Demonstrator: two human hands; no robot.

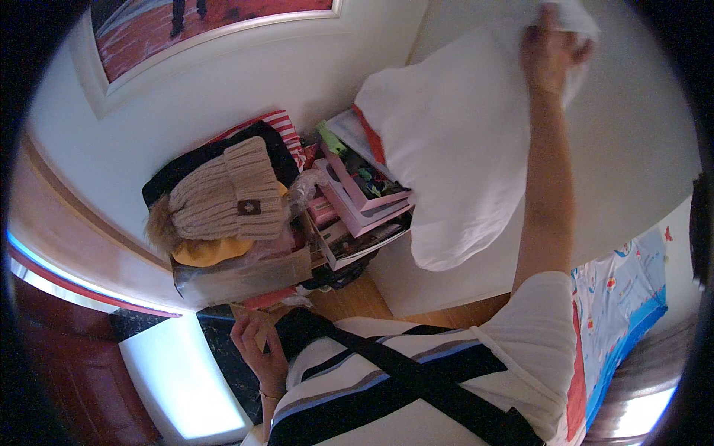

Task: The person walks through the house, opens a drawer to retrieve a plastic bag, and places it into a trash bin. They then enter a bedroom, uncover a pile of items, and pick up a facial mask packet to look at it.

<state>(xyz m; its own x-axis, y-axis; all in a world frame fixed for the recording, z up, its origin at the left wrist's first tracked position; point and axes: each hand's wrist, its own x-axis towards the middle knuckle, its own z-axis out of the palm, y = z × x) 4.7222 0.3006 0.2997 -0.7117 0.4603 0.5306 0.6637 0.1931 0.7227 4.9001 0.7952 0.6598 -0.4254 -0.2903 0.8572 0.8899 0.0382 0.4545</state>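
My right hand, somewhat blurred, is raised at the upper right with its arm stretched out. Its fingers grip a white cloth, which spreads leftward in front of the pale panel and hangs over the right side of some stacked boxes. My left hand is low at the left of my body, fingers curled, just below an open carton. Whether it holds anything is unclear. On the carton's contents lies a beige ribbed knit hat with a fur pompom, above a yellow item.
Pink boxes and books are piled beside the carton, against the wall. A framed picture hangs above. Behind the cloth stands a pale panel. At the right hangs a blue patterned fabric; a dark red door is at lower left.
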